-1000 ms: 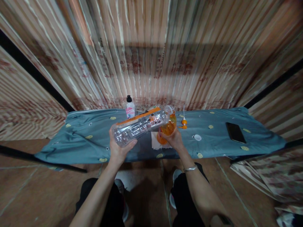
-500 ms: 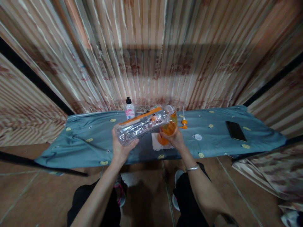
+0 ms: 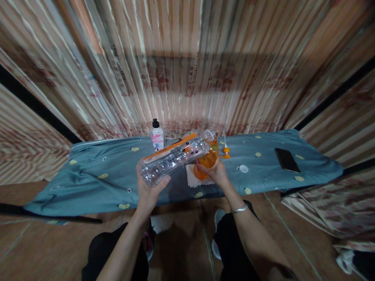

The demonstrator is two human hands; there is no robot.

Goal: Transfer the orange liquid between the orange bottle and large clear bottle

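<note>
My left hand (image 3: 150, 191) is closed round the base of a large clear plastic bottle (image 3: 175, 156) with an orange label. The bottle lies tilted, its neck higher and pointing right, with the mouth at the top of an orange translucent bottle (image 3: 209, 156). Fingers of my right hand (image 3: 215, 170) wrap round that orange bottle, which leans over a white cloth or tissue (image 3: 191, 180). Whether liquid passes between the two mouths, I cannot tell. Behind them lies an orange pump head (image 3: 225, 151) with a clear tube, to the right of the orange bottle.
A small clear bottle with a black cap (image 3: 157, 136) stands at the back left. A white round cap (image 3: 243, 168) and a black phone (image 3: 287, 160) lie on the right of the blue cloth-covered surface (image 3: 117, 164). A striped curtain (image 3: 175, 78) hangs behind; dark poles slant at both sides.
The view has shifted slightly, so the surface and its things sit a little further left. The clear bottle's base is a bit lower, and both hands keep their holds.
</note>
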